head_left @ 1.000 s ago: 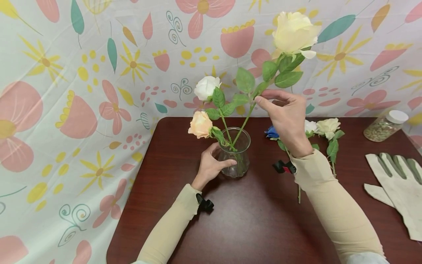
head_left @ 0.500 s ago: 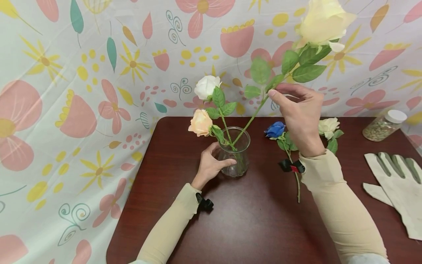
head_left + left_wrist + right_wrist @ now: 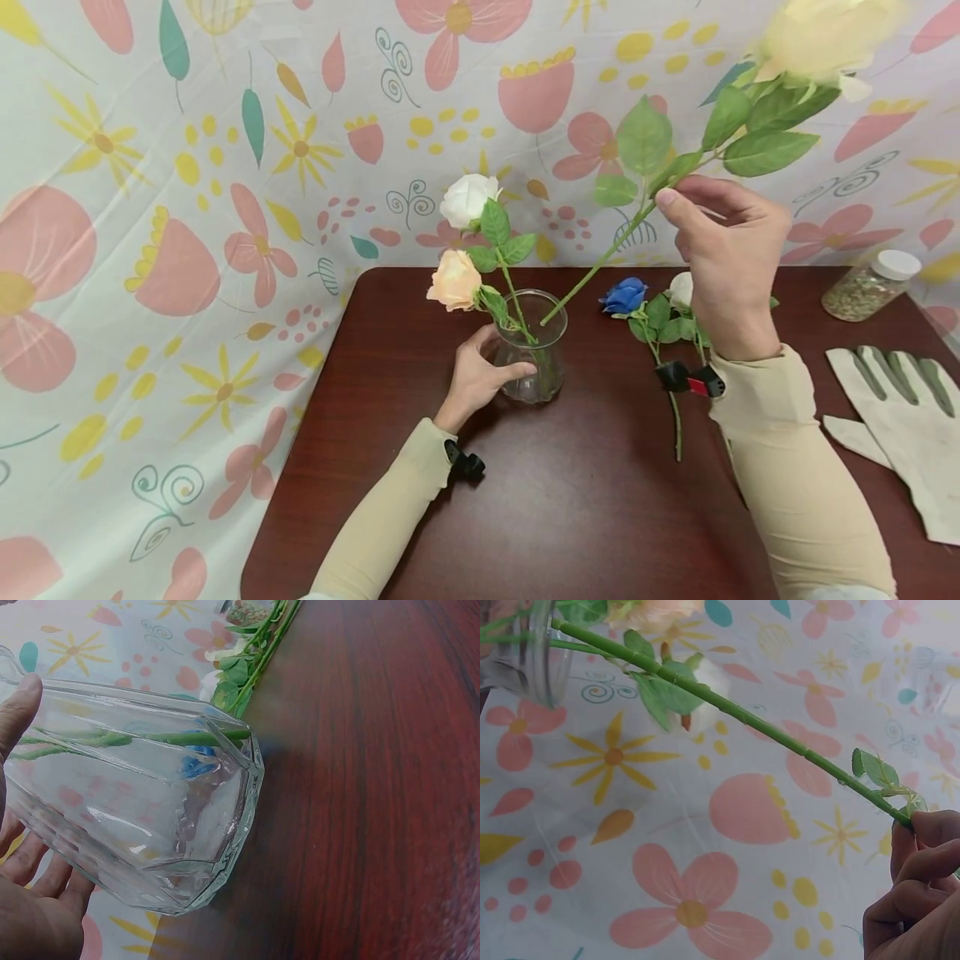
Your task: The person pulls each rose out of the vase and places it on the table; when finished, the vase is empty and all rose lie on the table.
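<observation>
A clear glass vase [image 3: 553, 373] stands on the table with my left hand [image 3: 480, 371] around its side, thumb in front and fingers behind. Inside it lean a white rose [image 3: 470, 200] and a peach rose [image 3: 454, 280]. My right hand [image 3: 731, 258] pinches the stem of a large pale yellow rose [image 3: 828, 37] between thumb and fingers, just below the leaves. That rose tilts up to the right, its bloom cut off by the top edge. In the right wrist view its stem [image 3: 742, 716] slants down to the vase mouth, where the lower end sits.
A blue rose [image 3: 624, 295] and another white rose [image 3: 681, 289] lie on the dark table [image 3: 540, 517], partly behind my right wrist. Further right are a lidded glass jar [image 3: 861, 290] and a work glove [image 3: 903, 429]. Flower-patterned cloth [image 3: 292, 233] hangs behind.
My right hand has moved right and slightly up with the pale yellow rose, which tilts further over. Its stem's lower end has risen to the vase mouth. The left hand has stayed put.
</observation>
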Demonstrator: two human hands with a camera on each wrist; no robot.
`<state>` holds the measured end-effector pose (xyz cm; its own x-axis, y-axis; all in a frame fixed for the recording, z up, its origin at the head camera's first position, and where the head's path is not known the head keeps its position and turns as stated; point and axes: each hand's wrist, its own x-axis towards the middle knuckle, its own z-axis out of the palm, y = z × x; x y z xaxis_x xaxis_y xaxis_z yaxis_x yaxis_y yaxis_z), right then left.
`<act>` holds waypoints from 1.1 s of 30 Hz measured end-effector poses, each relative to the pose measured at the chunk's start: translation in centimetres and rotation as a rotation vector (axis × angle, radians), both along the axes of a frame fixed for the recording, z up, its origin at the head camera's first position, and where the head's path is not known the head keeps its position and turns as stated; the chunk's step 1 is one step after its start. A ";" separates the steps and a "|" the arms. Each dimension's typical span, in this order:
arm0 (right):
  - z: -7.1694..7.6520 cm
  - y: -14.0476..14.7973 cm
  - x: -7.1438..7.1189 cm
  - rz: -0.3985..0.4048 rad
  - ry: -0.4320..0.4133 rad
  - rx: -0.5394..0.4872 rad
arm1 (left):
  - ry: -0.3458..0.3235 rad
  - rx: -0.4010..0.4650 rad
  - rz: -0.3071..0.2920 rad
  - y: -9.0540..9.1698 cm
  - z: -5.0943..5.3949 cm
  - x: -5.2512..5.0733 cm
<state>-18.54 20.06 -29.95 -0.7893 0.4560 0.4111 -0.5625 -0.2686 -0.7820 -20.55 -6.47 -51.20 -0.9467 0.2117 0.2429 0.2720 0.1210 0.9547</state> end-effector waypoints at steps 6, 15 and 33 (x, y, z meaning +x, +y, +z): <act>0.6 1.0 0.7 -0.021 0.033 -0.067 | -0.009 -0.008 0.001 0.0 -0.1 0.0; 0.7 2.8 1.8 -0.052 0.031 -0.124 | 0.012 0.021 -0.018 0.0 -0.3 -0.1; -5.3 7.0 2.2 -0.053 -0.400 0.163 | 0.016 0.023 -0.020 0.0 -0.3 -0.2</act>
